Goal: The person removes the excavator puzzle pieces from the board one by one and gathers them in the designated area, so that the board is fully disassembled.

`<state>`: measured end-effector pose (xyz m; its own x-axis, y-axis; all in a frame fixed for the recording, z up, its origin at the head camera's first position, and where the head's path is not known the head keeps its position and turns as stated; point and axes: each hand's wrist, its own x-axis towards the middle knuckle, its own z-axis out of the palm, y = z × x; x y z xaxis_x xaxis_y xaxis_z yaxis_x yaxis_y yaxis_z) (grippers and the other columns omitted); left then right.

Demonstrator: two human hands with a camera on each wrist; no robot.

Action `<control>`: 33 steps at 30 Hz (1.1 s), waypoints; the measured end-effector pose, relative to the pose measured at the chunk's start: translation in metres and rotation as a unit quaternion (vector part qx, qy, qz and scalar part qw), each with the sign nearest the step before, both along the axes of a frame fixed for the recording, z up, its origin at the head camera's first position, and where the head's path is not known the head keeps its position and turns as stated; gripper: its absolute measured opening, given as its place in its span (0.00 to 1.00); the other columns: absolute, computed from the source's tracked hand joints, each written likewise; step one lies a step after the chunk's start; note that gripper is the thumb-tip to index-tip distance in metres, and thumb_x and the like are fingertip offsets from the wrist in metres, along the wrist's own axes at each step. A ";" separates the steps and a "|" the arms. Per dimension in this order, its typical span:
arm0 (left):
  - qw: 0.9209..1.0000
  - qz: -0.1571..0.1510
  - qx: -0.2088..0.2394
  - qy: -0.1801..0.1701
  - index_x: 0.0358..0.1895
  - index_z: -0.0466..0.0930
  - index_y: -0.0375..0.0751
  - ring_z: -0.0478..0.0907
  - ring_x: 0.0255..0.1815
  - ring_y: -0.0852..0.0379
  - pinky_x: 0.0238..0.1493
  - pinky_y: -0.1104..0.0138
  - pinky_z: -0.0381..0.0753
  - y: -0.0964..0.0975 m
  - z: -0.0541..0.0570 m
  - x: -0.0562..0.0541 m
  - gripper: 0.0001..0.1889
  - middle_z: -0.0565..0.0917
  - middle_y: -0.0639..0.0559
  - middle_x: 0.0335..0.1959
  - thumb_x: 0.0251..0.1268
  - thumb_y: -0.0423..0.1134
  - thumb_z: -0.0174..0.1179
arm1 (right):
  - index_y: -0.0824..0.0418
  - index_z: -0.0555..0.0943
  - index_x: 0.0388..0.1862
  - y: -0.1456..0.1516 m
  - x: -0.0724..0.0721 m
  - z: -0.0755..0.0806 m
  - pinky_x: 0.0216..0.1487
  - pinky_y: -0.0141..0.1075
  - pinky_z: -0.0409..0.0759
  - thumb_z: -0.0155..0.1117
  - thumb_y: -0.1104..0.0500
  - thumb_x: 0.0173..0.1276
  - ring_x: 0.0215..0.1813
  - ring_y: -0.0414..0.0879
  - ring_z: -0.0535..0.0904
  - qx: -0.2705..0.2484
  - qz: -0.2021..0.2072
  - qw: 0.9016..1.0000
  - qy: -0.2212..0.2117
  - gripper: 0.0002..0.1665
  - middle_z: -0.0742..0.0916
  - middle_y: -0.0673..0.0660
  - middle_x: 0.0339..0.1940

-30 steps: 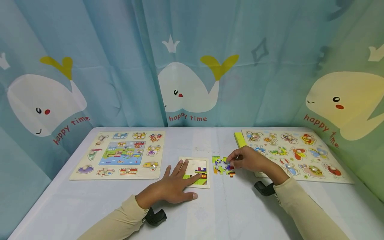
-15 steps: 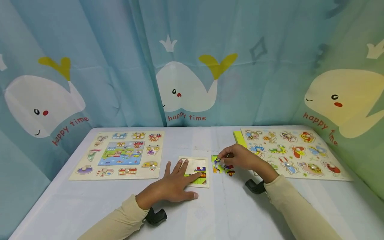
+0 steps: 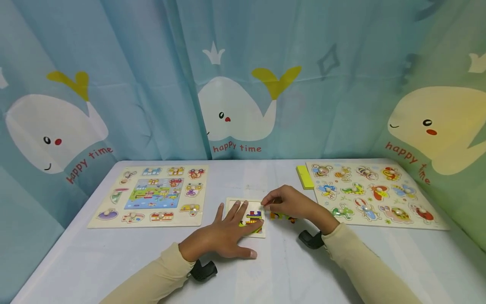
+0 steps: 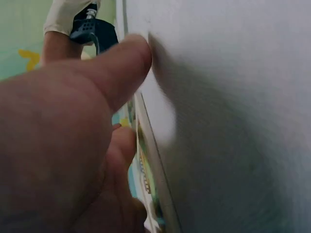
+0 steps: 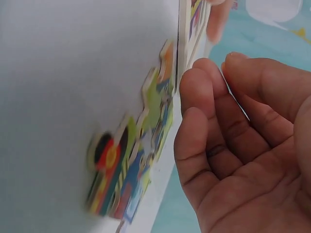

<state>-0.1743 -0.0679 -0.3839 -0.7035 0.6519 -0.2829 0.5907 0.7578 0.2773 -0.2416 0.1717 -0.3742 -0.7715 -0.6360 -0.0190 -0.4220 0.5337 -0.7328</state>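
Note:
My left hand (image 3: pixel 224 236) lies with fingers spread over a small wooden jigsaw tray (image 3: pixel 259 236). Joined jigsaw pieces (image 3: pixel 253 217), printed in red, purple and green, show inside the tray beside the forefinger. At the tray's upper right edge is my right hand (image 3: pixel 294 204), its fingers bent and the thumb near the fingertips. No piece shows clearly between them in the right wrist view. A cluster of loose jigsaw pieces (image 5: pixel 146 141) lies on the table below the right hand, partly hidden by it in the head view.
A knobbed vehicle puzzle board (image 3: pixel 155 194) lies to the left. On the right is a knobbed insect puzzle board (image 3: pixel 364 192), with a yellow-green block (image 3: pixel 305 177) at its left edge. A blue whale-print curtain (image 3: pixel 163 105) hangs behind the table.
My right hand has moved left from the loose pieces to the tray's edge. My left hand has shifted slightly to the right on the tray.

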 end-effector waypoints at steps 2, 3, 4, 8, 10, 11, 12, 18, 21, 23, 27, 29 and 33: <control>1.000 0.000 -0.011 -0.004 0.77 0.50 0.68 0.26 0.78 0.47 0.68 0.40 0.27 0.001 -0.001 -0.001 0.41 0.33 0.44 0.79 0.63 0.71 0.50 | 0.66 0.85 0.44 -0.003 0.001 -0.001 0.34 0.34 0.77 0.61 0.68 0.68 0.33 0.41 0.78 -0.002 0.005 1.000 -0.002 0.09 0.87 0.54 0.41; 1.000 0.000 -0.015 -0.006 0.77 0.50 0.68 0.26 0.78 0.47 0.68 0.40 0.28 0.001 -0.001 -0.001 0.41 0.33 0.45 0.79 0.62 0.71 0.50 | 0.66 0.85 0.44 -0.005 0.001 -0.001 0.34 0.34 0.77 0.61 0.68 0.68 0.34 0.41 0.78 -0.003 0.007 1.000 -0.003 0.09 0.87 0.54 0.41; 1.000 0.000 -0.017 -0.009 0.77 0.50 0.68 0.26 0.78 0.47 0.69 0.40 0.29 0.001 -0.002 -0.001 0.41 0.34 0.45 0.79 0.62 0.71 0.51 | 0.66 0.85 0.44 -0.007 0.001 -0.002 0.35 0.34 0.77 0.61 0.68 0.68 0.35 0.41 0.78 -0.004 0.008 1.000 -0.005 0.09 0.87 0.53 0.41; 1.000 0.003 -0.020 -0.011 0.77 0.51 0.68 0.26 0.78 0.47 0.69 0.40 0.32 0.002 -0.002 -0.002 0.41 0.34 0.44 0.79 0.63 0.70 0.52 | 0.67 0.84 0.45 -0.012 0.001 -0.003 0.35 0.33 0.77 0.62 0.68 0.67 0.35 0.43 0.78 -0.012 0.018 1.000 -0.013 0.09 0.87 0.53 0.41; 1.000 0.003 -0.021 -0.011 0.77 0.51 0.68 0.26 0.78 0.47 0.69 0.40 0.32 0.003 -0.002 -0.002 0.41 0.34 0.43 0.79 0.63 0.70 0.51 | 0.68 0.84 0.45 -0.013 0.002 -0.004 0.35 0.33 0.77 0.61 0.69 0.67 0.35 0.43 0.78 -0.019 0.023 0.999 -0.016 0.09 0.87 0.54 0.41; 1.000 0.004 -0.020 -0.011 0.77 0.51 0.68 0.26 0.77 0.47 0.69 0.40 0.32 0.003 -0.002 -0.002 0.41 0.34 0.43 0.79 0.63 0.70 0.51 | 0.68 0.84 0.45 -0.013 0.002 -0.004 0.35 0.33 0.77 0.61 0.70 0.67 0.35 0.43 0.78 -0.021 0.025 0.999 -0.017 0.09 0.87 0.55 0.41; 1.000 0.004 -0.021 -0.012 0.77 0.50 0.68 0.25 0.77 0.47 0.69 0.40 0.32 0.004 -0.001 -0.002 0.41 0.34 0.43 0.79 0.63 0.71 0.51 | 0.68 0.84 0.45 -0.014 0.002 -0.004 0.35 0.33 0.77 0.61 0.70 0.67 0.34 0.43 0.78 -0.022 0.029 0.999 -0.016 0.09 0.87 0.55 0.41; 1.000 0.006 -0.017 -0.016 0.77 0.51 0.68 0.25 0.77 0.48 0.69 0.40 0.31 0.004 0.000 -0.002 0.41 0.33 0.44 0.79 0.62 0.71 0.51 | 0.68 0.83 0.45 -0.015 0.003 -0.004 0.31 0.32 0.76 0.61 0.71 0.67 0.31 0.41 0.77 -0.016 0.034 0.999 -0.016 0.09 0.86 0.54 0.39; 1.000 0.007 -0.016 -0.017 0.77 0.52 0.67 0.25 0.77 0.48 0.69 0.40 0.31 0.004 0.000 -0.002 0.41 0.34 0.44 0.79 0.62 0.71 0.51 | 0.69 0.83 0.46 -0.016 0.004 -0.004 0.29 0.32 0.75 0.60 0.71 0.67 0.29 0.41 0.76 -0.023 0.033 0.999 -0.015 0.10 0.86 0.55 0.38; 1.000 0.007 -0.013 -0.018 0.77 0.52 0.67 0.26 0.78 0.48 0.69 0.40 0.31 0.003 -0.001 -0.001 0.41 0.34 0.44 0.79 0.62 0.71 0.51 | 0.70 0.83 0.47 -0.017 0.005 -0.006 0.30 0.32 0.75 0.60 0.71 0.67 0.30 0.41 0.76 -0.026 0.029 0.999 -0.010 0.11 0.86 0.55 0.39; 1.000 0.009 -0.008 -0.021 0.77 0.52 0.68 0.26 0.77 0.47 0.69 0.40 0.31 0.003 -0.002 0.000 0.41 0.35 0.44 0.79 0.62 0.71 0.52 | 0.70 0.83 0.47 -0.019 0.007 -0.009 0.38 0.32 0.77 0.62 0.71 0.66 0.36 0.40 0.77 -0.017 0.030 0.999 0.009 0.11 0.85 0.54 0.39; 1.000 0.010 -0.006 -0.021 0.77 0.52 0.68 0.26 0.77 0.47 0.69 0.40 0.31 0.003 -0.002 0.001 0.41 0.35 0.44 0.79 0.62 0.71 0.52 | 0.69 0.84 0.46 -0.020 0.008 -0.010 0.41 0.32 0.77 0.62 0.71 0.66 0.38 0.40 0.76 -0.010 0.032 0.999 0.020 0.11 0.83 0.52 0.39; 1.000 0.009 -0.005 -0.014 0.77 0.53 0.68 0.26 0.77 0.47 0.69 0.41 0.31 0.003 -0.001 0.001 0.40 0.35 0.44 0.79 0.62 0.71 0.52 | 0.67 0.84 0.45 -0.021 0.008 -0.010 0.41 0.33 0.76 0.61 0.71 0.64 0.38 0.40 0.74 -0.003 0.030 0.999 0.037 0.11 0.81 0.51 0.37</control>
<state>-0.1737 -0.0649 -0.3847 -0.7073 0.6357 -0.3091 0.5688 0.7715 0.2852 -0.2332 0.1506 -0.3844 -0.7310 -0.6812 0.0412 -0.5069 0.5015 -0.7012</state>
